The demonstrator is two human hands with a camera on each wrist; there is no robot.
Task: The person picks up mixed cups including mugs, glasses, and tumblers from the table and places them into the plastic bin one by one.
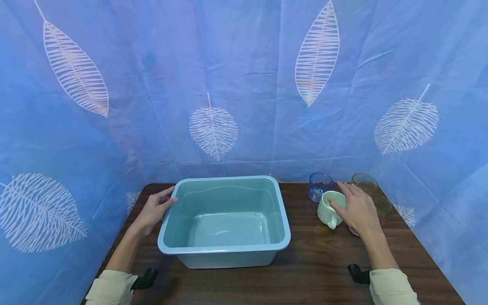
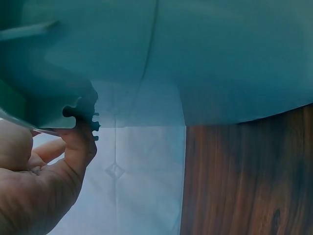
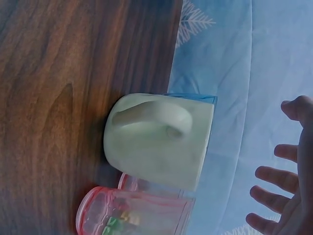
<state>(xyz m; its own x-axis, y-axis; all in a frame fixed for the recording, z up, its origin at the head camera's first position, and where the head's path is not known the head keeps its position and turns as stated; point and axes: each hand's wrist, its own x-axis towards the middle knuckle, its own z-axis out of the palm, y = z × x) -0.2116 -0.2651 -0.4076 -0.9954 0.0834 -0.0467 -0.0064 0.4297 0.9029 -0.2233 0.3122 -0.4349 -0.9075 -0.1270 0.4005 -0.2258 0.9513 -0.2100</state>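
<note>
A light blue plastic basin (image 1: 228, 249) with nothing in it stands left of the middle of the table. My left hand (image 1: 154, 207) grips its left rim near the back corner; in the left wrist view the fingers (image 2: 80, 152) curl up against the rim's underside. Over at the right, my right hand (image 1: 358, 207) hovers just above and beside a pale green mug (image 1: 327, 215), fingers spread and holding nothing. The mug is upright, its handle (image 3: 156, 115) facing the near side. Part of the glassware behind the right hand is hidden.
A blue glass (image 1: 315, 190) stands behind the mug, by the table's back edge. An amber glass (image 1: 364, 181) is at the back right. Pink-tinted glasses (image 3: 142, 210) stand beside the mug in the right wrist view. Blue leaf-patterned cloth (image 1: 248, 84) hangs around the dark wooden table (image 1: 305, 279).
</note>
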